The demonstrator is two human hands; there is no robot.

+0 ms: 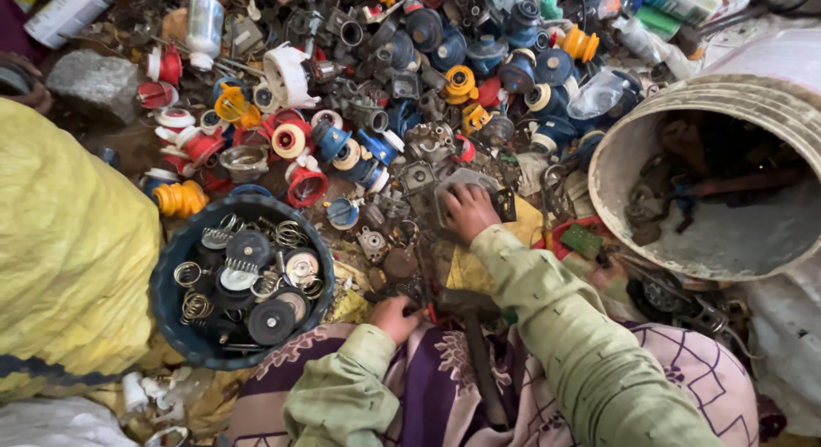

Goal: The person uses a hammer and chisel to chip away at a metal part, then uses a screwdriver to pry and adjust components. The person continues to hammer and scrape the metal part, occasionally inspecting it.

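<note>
Two hands: right hand (469,209) fingers grasp grey metal plate (459,183), left hand (395,317) clenched on hammer (469,314).

You wear a pale green long-sleeved top; both sleeves are loose, creased and a little grubby, each ending in a plain cuff at the wrist. Your left hand (395,317) and right hand (469,211) are bare, with no gloves. Over your lap lies purple cloth patterned with pale outlined shapes.
</note>
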